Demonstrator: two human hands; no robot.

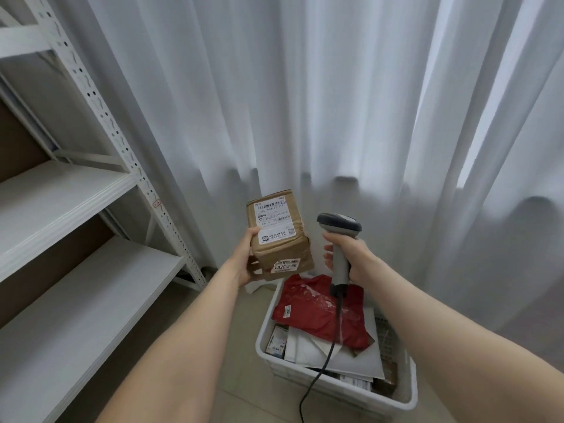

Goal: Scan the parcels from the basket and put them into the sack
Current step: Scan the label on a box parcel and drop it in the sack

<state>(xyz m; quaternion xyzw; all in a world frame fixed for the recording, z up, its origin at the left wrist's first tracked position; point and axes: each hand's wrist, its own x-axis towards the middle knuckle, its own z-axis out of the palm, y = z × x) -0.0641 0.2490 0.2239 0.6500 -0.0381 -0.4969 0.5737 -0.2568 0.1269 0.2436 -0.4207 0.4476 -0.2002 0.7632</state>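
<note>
My left hand grips a brown cardboard parcel from its left side and underneath, its white shipping label with a barcode facing up towards me. My right hand holds the grey handle of a barcode scanner, whose dark head sits just right of the parcel at about the same height. Both are raised above the white plastic basket on the floor. In the basket lie a red plastic mailer, white envelopes and small boxes. No sack is in view.
A white metal shelving rack with bare shelves fills the left side. White curtains hang behind the basket. The scanner's black cable drops across the basket to the tiled floor.
</note>
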